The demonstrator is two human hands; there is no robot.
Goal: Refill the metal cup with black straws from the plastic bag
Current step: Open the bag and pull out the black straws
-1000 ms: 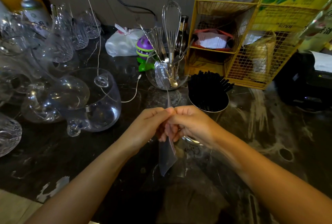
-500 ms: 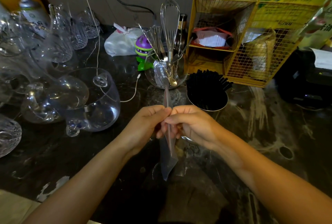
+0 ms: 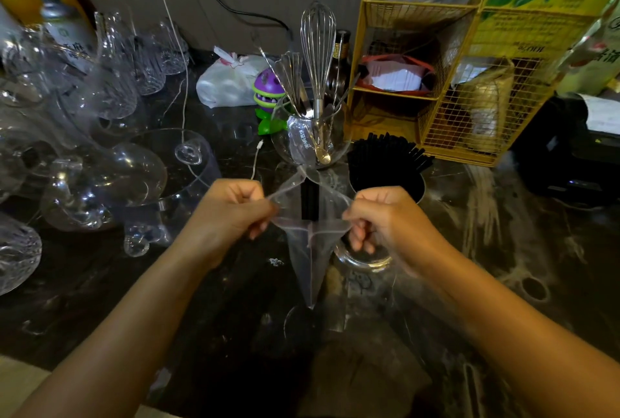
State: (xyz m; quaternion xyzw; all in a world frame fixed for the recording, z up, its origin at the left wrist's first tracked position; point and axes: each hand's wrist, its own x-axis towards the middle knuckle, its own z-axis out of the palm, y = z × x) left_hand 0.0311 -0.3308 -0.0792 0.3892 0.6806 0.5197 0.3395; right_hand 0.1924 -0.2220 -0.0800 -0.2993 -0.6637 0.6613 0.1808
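Note:
A clear plastic bag (image 3: pixel 310 250) hangs between my hands above the dark counter, its mouth pulled wide. My left hand (image 3: pixel 231 213) pinches its left edge and my right hand (image 3: pixel 385 216) pinches its right edge. A few black straws (image 3: pixel 309 199) show inside the bag's open top. Behind my right hand stands the metal cup (image 3: pixel 416 188), packed with many black straws (image 3: pixel 385 156); my hand hides most of its wall.
Glass jugs and cups (image 3: pixel 100 176) crowd the left of the counter. A glass bowl with a whisk and spoons (image 3: pixel 312 136) stands just beyond the bag. A yellow wire rack (image 3: pixel 436 82) sits at the back right. A white cable (image 3: pixel 181 89) hangs down.
My hands were together, pinching the flat bag's top. They have now moved apart and pulled the bag's mouth open.

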